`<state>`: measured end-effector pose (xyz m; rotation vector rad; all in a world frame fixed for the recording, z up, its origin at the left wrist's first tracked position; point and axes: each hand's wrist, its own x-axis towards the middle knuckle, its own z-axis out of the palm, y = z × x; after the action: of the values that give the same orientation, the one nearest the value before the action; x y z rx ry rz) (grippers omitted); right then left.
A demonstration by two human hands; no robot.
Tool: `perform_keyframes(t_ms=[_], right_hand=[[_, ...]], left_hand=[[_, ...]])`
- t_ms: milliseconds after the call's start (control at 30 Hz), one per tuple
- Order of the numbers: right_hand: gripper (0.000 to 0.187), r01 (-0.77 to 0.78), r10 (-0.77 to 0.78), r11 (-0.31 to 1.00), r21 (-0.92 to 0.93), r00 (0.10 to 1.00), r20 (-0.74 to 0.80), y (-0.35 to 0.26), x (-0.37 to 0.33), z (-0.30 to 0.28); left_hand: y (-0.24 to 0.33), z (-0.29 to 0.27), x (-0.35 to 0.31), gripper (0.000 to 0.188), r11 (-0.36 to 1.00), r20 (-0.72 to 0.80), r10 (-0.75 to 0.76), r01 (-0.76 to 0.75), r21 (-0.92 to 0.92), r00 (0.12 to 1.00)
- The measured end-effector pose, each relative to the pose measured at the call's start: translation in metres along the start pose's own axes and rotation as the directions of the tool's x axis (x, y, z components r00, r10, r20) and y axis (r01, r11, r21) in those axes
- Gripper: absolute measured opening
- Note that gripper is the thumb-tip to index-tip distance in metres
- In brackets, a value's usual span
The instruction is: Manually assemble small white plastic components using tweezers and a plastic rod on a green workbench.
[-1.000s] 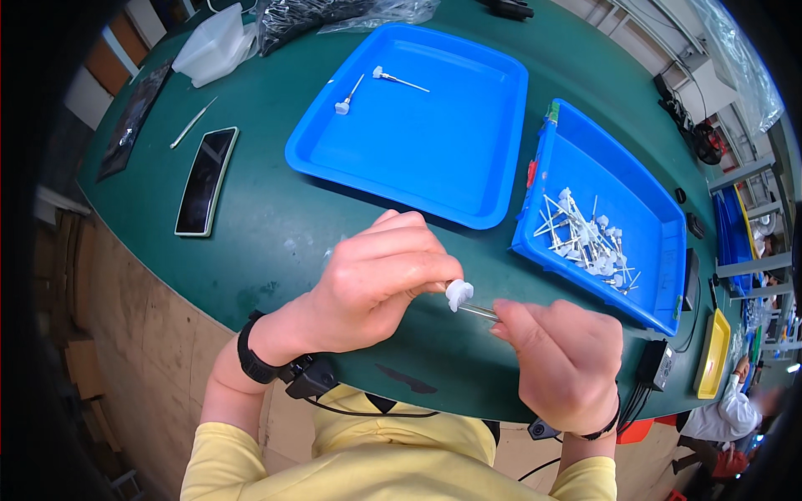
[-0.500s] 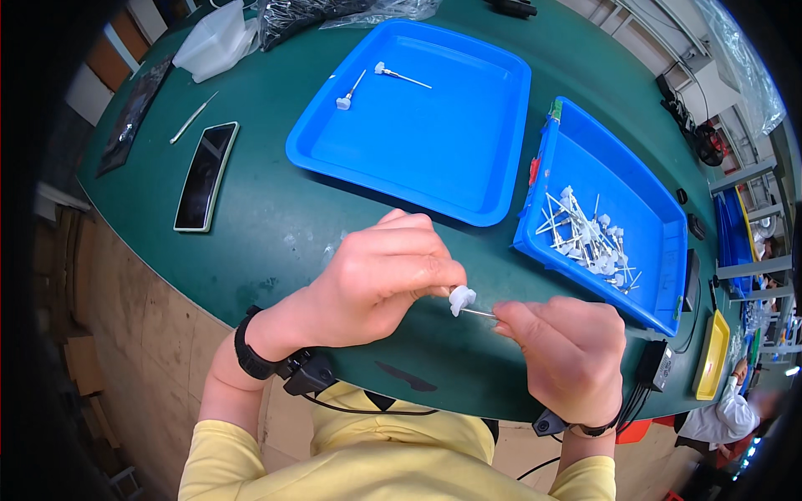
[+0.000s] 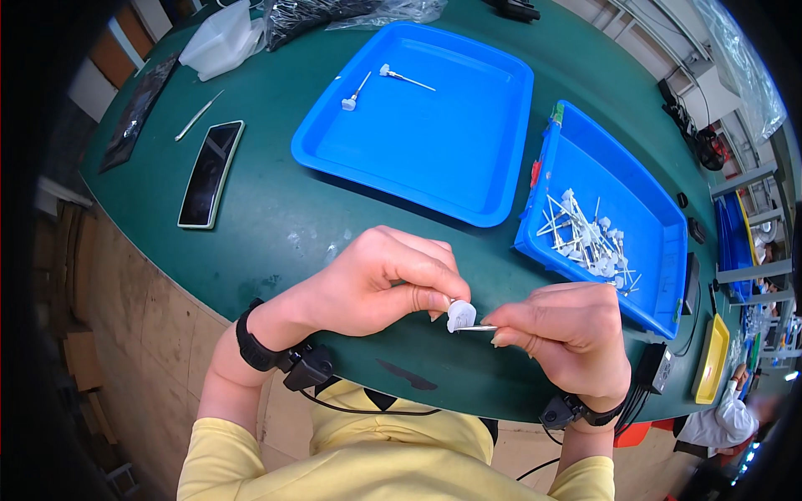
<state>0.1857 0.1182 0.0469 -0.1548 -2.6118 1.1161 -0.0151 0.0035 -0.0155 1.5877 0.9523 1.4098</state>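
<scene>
My left hand (image 3: pixel 388 284) pinches a small white plastic piece (image 3: pixel 461 314) between thumb and fingers, its flat rounded face turned up toward me. From the right, my right hand (image 3: pixel 572 334) is closed on a thin silver metal rod (image 3: pixel 478 328). The rod's end meets the lower edge of the white piece. Whether it is a separate tool or part of the piece, I cannot tell. Both hands are above the green table's near edge. Similar white-headed pieces with thin stems (image 3: pixel 585 242) lie heaped in the blue bin (image 3: pixel 597 154) on the right.
A shallow blue tray (image 3: pixel 434 159) ahead holds two stemmed pieces (image 3: pixel 409 80). To its left are a phone (image 3: pixel 210 175), a slim pointed tool (image 3: pixel 199 115) and a white plastic container (image 3: pixel 219 46). A black box with cables (image 3: pixel 656 367) sits near my right wrist.
The white piece has turned so its flat face shows, and has dropped slightly. My right hand has shifted a little left, bringing the rod's end to the piece's lower edge.
</scene>
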Motion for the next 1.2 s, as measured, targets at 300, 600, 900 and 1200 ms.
perform_keyframes(t_ms=[300,600,900,1200], right_hand=[[0.033,0.046,-0.046,0.998,-0.036,0.999,-0.007,-0.003,-0.001,0.001],[0.034,0.095,-0.132,0.973,-0.208,0.976,-0.173,-0.011,-0.001,0.014],[0.048,0.341,-0.439,0.741,-0.578,0.898,-0.034,-0.01,-0.003,0.018],[0.037,0.33,-0.528,0.437,-0.837,0.847,0.058,-0.013,-0.002,0.032]], left_hand=[[0.002,0.0,-0.001,0.007,0.992,-0.011,-0.094,0.093,-0.08,0.996],[0.0,0.0,-0.001,0.007,0.979,-0.03,-0.126,0.119,-0.167,0.992],[-0.005,-0.006,-0.004,0.015,0.923,0.015,-0.208,0.201,-0.329,0.978],[-0.005,0.0,-0.005,0.015,0.883,-0.063,-0.219,0.171,-0.438,0.974]])
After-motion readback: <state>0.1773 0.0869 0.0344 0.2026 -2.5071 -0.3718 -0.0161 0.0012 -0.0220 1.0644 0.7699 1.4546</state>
